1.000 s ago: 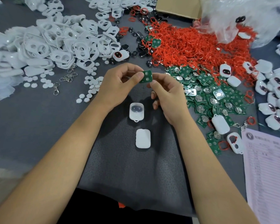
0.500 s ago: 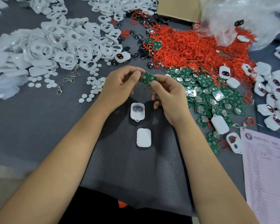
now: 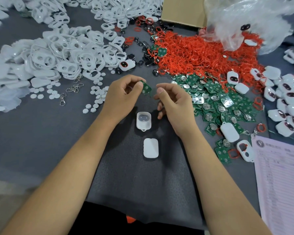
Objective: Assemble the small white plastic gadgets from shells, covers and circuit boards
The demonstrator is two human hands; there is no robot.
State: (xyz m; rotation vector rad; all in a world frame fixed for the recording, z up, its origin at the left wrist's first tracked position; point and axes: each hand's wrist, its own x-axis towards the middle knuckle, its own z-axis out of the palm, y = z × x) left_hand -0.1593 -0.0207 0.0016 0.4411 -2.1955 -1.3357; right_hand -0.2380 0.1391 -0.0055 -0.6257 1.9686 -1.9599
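Green circuit board (image 3: pixel 146 88), small, squarish, tilted, pinched in left hand (image 3: pixel 121 97) above open white shell (image 3: pixel 143 120) and closed white cover (image 3: pixel 150 148) near the desk (image 3: pixel 41 133) middle. Right hand (image 3: pixel 175 102) just beside, fingers loosely curled, holding nothing. Dark grey desk bare along the near-left edge; white covers piled far left, spare boards and red rings right.

Left hand (image 3: pixel 121 95) pinches green circuit board (image 3: pixel 146 87); right hand (image 3: pixel 175 102) beside.
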